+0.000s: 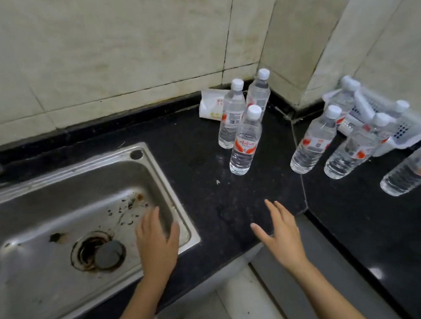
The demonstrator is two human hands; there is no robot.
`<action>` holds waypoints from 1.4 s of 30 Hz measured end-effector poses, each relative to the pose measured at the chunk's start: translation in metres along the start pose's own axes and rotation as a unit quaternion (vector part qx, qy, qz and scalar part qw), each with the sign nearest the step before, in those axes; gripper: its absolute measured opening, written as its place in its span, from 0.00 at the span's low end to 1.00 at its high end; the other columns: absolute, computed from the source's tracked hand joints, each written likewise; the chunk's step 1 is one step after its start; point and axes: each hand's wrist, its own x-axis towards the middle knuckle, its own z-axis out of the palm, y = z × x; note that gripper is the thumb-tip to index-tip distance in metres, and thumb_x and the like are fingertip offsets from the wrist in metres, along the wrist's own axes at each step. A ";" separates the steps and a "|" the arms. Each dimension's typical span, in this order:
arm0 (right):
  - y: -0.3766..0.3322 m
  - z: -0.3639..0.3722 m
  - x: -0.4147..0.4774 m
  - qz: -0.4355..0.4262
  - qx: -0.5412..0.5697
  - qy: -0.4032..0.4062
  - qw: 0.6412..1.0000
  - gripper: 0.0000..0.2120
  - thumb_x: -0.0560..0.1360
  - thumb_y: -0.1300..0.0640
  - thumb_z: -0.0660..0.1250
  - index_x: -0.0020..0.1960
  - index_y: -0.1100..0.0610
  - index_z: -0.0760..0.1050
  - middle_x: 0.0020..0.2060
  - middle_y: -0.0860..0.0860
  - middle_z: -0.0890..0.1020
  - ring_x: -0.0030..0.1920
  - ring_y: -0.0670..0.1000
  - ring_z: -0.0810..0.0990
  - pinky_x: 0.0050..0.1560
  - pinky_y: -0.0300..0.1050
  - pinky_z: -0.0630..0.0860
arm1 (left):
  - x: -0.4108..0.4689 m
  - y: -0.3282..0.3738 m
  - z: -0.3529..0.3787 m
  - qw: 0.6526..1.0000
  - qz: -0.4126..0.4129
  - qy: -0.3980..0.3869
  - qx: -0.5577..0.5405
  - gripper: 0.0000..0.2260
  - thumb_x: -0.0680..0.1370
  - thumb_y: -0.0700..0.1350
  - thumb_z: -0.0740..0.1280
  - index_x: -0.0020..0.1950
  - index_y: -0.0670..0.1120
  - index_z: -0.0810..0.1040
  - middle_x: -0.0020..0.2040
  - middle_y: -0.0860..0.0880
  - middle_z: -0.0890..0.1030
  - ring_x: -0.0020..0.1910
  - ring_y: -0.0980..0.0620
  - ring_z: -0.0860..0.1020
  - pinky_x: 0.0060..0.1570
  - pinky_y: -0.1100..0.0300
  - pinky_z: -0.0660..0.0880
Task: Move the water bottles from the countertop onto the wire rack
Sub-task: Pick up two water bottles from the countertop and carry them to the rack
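Red-labelled water bottle (246, 144), lettering illegible

Bare countertop (236, 196) between three bottles (245, 143) and right-side bottles (313, 141).

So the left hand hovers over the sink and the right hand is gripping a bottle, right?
Not quite. The head view shows the right hand open and empty above the countertop; the nearest bottle stands beyond it, untouched. The left hand is indeed over the sink.
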 end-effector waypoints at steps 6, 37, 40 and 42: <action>0.013 -0.002 0.036 0.021 0.006 -0.006 1.000 0.34 0.72 0.45 0.66 0.73 0.53 0.56 0.73 0.55 0.58 0.74 0.53 0.54 0.71 0.52 0.55 | 0.038 0.021 0.038 1.000 -0.006 -0.024 0.006 0.24 0.78 0.49 0.60 0.72 0.43 0.60 0.74 0.43 0.60 0.74 0.44 0.55 0.73 0.46 0.53; 0.009 -0.023 0.205 0.055 0.221 0.030 0.973 0.35 0.52 0.41 0.74 0.56 0.45 0.65 0.51 0.49 0.81 0.54 0.55 0.78 0.52 0.49 0.75 | 0.194 0.148 0.126 0.999 0.007 -0.033 -0.042 0.34 0.73 0.49 0.68 0.74 0.44 0.54 0.74 0.44 0.61 0.72 0.45 0.58 0.69 0.53 0.59; 0.026 -0.030 0.196 0.080 0.231 0.053 0.968 0.36 0.54 0.46 0.77 0.57 0.50 0.66 0.51 0.51 0.81 0.53 0.55 0.79 0.53 0.53 0.76 | 0.216 0.174 0.138 0.995 0.035 -0.053 -0.079 0.41 0.70 0.48 0.72 0.74 0.47 0.51 0.75 0.44 0.58 0.73 0.45 0.57 0.69 0.49 0.59; 0.035 -0.034 0.191 0.096 0.248 0.063 0.962 0.36 0.54 0.47 0.78 0.58 0.50 0.67 0.51 0.50 0.81 0.52 0.53 0.80 0.54 0.53 0.76 | 0.230 0.193 0.142 0.989 0.056 -0.032 -0.133 0.43 0.67 0.48 0.74 0.74 0.48 0.51 0.74 0.44 0.60 0.72 0.44 0.60 0.69 0.45 0.61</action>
